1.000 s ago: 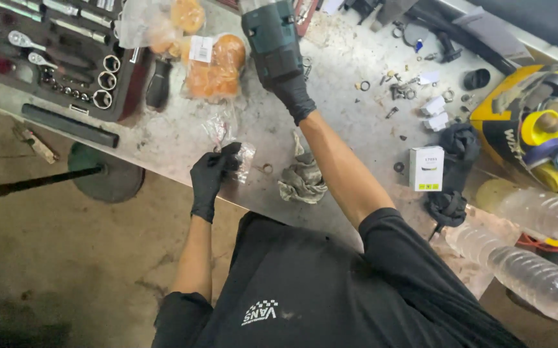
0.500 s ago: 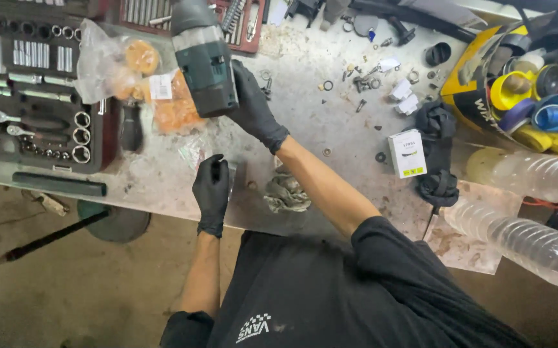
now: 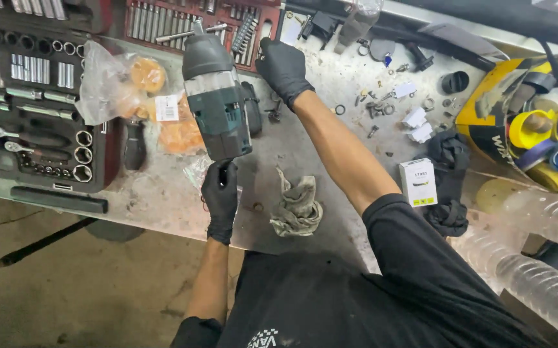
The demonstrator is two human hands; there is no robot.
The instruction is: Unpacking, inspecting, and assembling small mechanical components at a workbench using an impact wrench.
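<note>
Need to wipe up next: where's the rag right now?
In the head view, the crumpled grey rag lies on the workbench near its front edge, just right of the left hand gripping the power tool.

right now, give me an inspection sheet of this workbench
surface: grey workbench, dusty and stained
job's things: green-grey power tool, upright, gripped low by its handle
clutter: socket set, bagged orange pads, crumpled rag, small white box, loose washers and screws, plastic bottles
hands: left hand holds the power tool; right hand reaches to the red bit case, grasp unclear
cables: nothing seen
surroundings: concrete floor
</note>
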